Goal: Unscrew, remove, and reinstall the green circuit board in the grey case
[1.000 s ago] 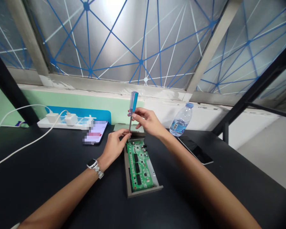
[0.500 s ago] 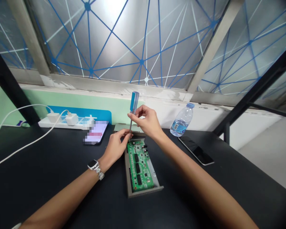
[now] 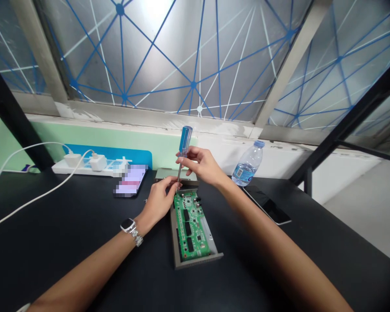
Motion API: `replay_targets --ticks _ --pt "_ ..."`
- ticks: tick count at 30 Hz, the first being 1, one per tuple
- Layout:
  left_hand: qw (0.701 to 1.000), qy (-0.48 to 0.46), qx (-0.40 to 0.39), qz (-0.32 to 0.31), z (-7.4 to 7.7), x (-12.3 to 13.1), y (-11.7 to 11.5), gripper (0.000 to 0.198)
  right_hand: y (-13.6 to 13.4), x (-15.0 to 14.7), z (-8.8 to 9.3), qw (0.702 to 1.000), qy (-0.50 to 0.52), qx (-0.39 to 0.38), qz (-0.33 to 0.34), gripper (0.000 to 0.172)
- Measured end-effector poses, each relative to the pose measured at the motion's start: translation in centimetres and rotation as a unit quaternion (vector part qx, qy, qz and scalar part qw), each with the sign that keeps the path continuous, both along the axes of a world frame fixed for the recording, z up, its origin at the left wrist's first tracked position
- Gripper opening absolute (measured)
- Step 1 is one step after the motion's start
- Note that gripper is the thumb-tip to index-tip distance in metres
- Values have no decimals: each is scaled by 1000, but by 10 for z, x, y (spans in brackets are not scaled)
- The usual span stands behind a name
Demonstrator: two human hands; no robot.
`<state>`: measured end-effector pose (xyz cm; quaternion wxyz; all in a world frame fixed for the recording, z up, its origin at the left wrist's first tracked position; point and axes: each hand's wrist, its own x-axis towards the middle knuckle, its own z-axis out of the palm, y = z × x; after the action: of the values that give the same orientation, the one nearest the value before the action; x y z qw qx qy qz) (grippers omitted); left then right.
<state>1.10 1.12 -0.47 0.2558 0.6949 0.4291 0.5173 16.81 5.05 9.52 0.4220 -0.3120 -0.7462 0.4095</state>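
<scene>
A screwdriver (image 3: 185, 141) with a clear blue handle stands nearly upright, its top leaning slightly right. My right hand (image 3: 201, 164) is closed on it, fingers around the lower handle and upper shaft. Low on the shaft, the fingertips of my left hand (image 3: 162, 195) pinch close to the tip, at the far left corner of a green circuit board (image 3: 195, 225). The board lies in an open grey metal case (image 3: 201, 262) on the black table. My left fingers hide the tip, so whatever it touches cannot be seen. Behind the case rests a grey metal cover (image 3: 162, 174).
A lit phone (image 3: 133, 180) and a white power strip (image 3: 84, 166) with plugs and cables lie at the back left. At the back right are a water bottle (image 3: 248, 164) and a dark-screened phone (image 3: 269, 206). Black frame posts (image 3: 312, 169) rise at both sides.
The screwdriver's handle has tipped a little to the right, and my right hand has shifted slightly with it. My left hand and the board stay almost in place.
</scene>
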Motion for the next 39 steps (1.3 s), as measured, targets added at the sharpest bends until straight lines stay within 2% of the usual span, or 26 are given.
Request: replay_targets --ticks 5,15,23,26,29,34,37,39 --pt "1000 -4 -6 -5 0 -1 0 20 2 4 -1 999 25 -22 24 28" --pt "1000 1 -6 2 0 -2 0 21 4 1 -4 999 34 18 -28 32" --pt "997 68 15 24 -4 3 -5 23 2 -5 -8 983 0 138 -123 22" --pt "994 102 14 44 -9 5 -5 29 -1 -10 -9 975 -5 131 -177 22" --pt "994 104 15 42 -11 6 -5 25 -6 -15 -11 966 -25 119 -229 23" --pt "994 100 21 40 -13 5 -4 14 -12 -22 -15 948 -40 144 -281 25" --pt "994 94 27 48 -13 5 -3 12 -12 -21 -13 951 -49 150 -267 23" --pt "994 90 33 47 -13 4 -2 13 -10 -17 -9 969 -50 126 -205 23"
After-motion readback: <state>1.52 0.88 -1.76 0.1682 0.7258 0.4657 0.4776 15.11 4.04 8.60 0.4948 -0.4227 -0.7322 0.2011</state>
